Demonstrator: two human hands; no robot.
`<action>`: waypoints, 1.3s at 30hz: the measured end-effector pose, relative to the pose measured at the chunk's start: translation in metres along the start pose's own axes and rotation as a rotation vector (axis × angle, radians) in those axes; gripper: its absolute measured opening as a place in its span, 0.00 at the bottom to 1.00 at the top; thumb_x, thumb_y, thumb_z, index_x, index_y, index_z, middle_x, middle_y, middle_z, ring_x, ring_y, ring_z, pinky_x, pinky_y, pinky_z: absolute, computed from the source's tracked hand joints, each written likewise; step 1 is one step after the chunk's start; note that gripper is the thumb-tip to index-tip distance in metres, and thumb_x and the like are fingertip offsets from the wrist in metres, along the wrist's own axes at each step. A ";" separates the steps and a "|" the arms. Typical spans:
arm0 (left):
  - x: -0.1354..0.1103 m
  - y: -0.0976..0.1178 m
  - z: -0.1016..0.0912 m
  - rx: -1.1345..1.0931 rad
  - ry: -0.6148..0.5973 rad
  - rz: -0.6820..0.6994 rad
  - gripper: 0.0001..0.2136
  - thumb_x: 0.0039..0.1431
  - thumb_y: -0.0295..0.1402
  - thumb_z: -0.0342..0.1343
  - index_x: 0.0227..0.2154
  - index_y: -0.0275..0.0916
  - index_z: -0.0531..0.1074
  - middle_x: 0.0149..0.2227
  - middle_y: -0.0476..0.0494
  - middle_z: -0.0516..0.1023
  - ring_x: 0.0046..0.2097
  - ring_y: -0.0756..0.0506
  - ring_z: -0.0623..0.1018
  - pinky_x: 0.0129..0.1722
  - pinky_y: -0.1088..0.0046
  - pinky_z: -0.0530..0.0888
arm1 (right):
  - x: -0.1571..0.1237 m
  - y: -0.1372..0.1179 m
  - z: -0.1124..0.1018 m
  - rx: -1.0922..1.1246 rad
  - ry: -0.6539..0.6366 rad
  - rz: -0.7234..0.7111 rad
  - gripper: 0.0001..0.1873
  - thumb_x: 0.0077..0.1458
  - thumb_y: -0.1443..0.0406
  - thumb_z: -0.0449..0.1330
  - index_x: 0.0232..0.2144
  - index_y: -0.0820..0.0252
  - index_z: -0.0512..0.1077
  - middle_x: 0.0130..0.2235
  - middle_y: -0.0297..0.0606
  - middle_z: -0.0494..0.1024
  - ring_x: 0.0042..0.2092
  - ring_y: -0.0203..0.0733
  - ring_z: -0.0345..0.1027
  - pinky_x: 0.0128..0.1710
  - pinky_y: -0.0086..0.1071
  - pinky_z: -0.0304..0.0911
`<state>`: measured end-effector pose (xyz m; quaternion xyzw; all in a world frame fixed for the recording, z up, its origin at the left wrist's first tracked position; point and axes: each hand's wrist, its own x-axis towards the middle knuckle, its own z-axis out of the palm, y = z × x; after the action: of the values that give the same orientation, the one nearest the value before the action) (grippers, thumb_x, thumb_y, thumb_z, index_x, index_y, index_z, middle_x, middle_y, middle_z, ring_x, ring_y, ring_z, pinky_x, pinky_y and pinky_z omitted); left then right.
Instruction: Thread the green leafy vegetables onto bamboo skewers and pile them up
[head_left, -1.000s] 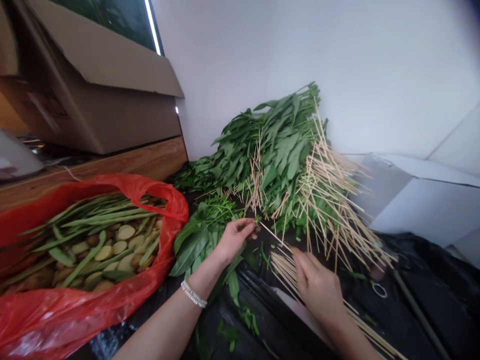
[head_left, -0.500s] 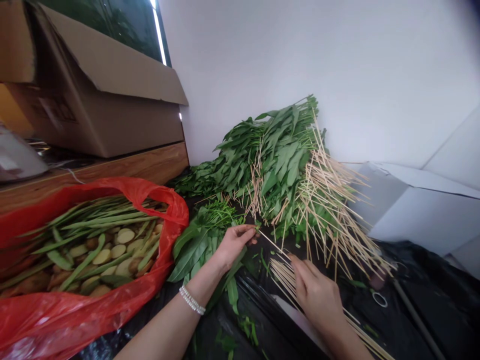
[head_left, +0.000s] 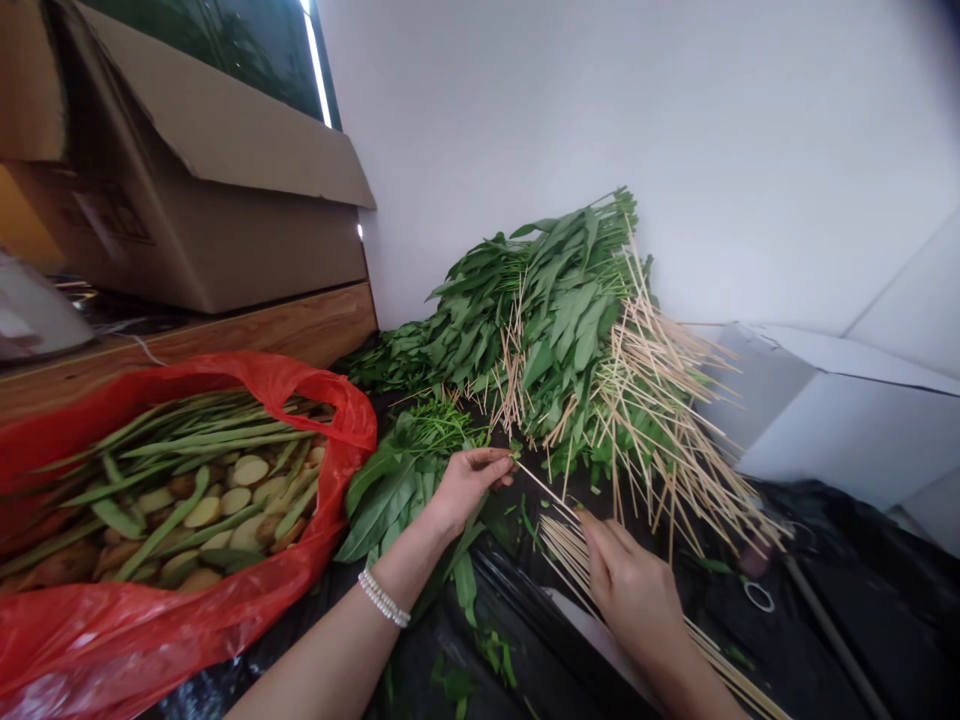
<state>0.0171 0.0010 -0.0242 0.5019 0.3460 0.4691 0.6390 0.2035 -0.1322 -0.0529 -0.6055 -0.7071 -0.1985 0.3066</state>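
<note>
My left hand (head_left: 471,487), with a beaded bracelet at the wrist, is closed in a pinch on leafy greens; a bit of green stem shows at its fingertips. My right hand (head_left: 630,580) grips a thin bamboo skewer (head_left: 541,483), which slants up and left until its far end meets the green at my left fingertips. Whether the tip is through the stem, I cannot tell. Loose leafy greens (head_left: 382,500) lie left of and beneath my left hand. Under my right hand rests a bundle of bare skewers (head_left: 566,548).
Beyond my hands, a tall heap of greens (head_left: 570,320) with many skewers (head_left: 667,400) sticking out leans by the white wall. A red plastic bag (head_left: 352,420) of long beans and sliced potatoes stands left. A cardboard box (head_left: 270,240) sits behind it, a white box (head_left: 847,420) at right.
</note>
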 end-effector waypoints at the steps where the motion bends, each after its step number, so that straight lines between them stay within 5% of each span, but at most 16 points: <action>1: 0.000 -0.001 0.000 0.003 0.002 0.004 0.16 0.39 0.39 0.70 0.31 0.34 0.80 0.27 0.45 0.80 0.27 0.51 0.74 0.32 0.75 0.70 | 0.000 0.000 0.000 0.003 0.003 0.000 0.19 0.65 0.66 0.43 0.46 0.62 0.72 0.33 0.40 0.77 0.33 0.38 0.74 0.30 0.27 0.64; 39: -0.009 0.005 0.011 -0.101 -0.072 -0.120 0.14 0.37 0.36 0.71 0.24 0.30 0.78 0.23 0.44 0.78 0.21 0.55 0.71 0.24 0.79 0.67 | -0.005 -0.005 0.004 0.075 0.010 -0.038 0.18 0.62 0.72 0.42 0.46 0.67 0.70 0.34 0.43 0.76 0.35 0.43 0.74 0.34 0.32 0.67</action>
<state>0.0226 -0.0110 -0.0174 0.4639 0.3282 0.4287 0.7023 0.1979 -0.1339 -0.0589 -0.5789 -0.7240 -0.1809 0.3286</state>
